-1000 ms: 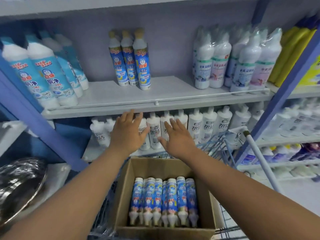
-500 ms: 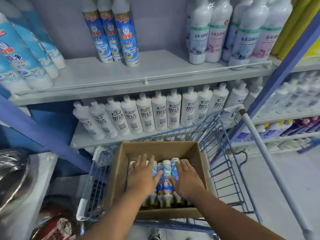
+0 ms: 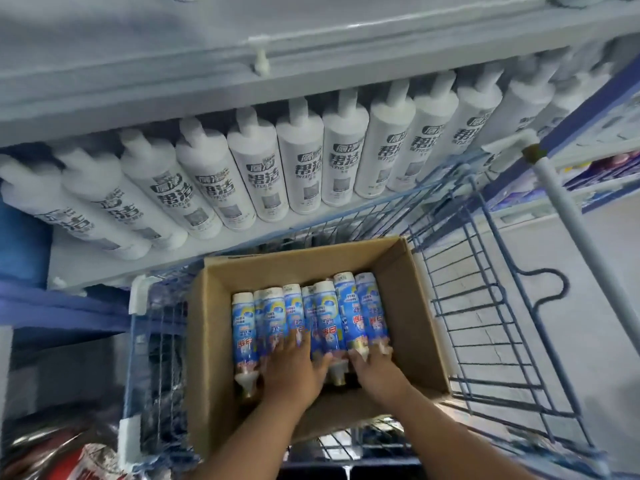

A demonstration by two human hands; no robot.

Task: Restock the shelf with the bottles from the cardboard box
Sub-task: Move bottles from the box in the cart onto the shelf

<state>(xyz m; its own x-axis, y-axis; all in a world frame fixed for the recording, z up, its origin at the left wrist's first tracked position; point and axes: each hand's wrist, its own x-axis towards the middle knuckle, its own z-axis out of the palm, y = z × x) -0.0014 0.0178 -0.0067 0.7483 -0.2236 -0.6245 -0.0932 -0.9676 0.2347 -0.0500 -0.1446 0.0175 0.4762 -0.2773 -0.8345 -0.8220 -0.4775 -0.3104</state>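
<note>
An open cardboard box point(image 3: 213, 341) sits in a blue wire cart point(image 3: 485, 344). Inside it, several blue-labelled bottles point(image 3: 346, 313) lie side by side with their necks toward me. My left hand point(image 3: 294, 370) lies over the neck ends of the middle bottles, fingers on top and thumb wrapped round one side. My right hand point(image 3: 375, 370) grips the neck ends of the two rightmost bottles, fingers curled over them. The grey shelf point(image 3: 138, 81) runs along the top of the view.
A row of white bottles point(image 3: 301, 168) fills the lower shelf just behind the cart. The cart's white handle bar point(image 3: 571, 244) slants down the right side. Dark and red packages point(image 3: 90, 462) lie at the lower left. Grey floor shows at the right.
My hands came down from the shelf into the box, slid back to the bottles' neck ends and curled round them. My view dropped, so the blue bottles on the shelf left the frame.
</note>
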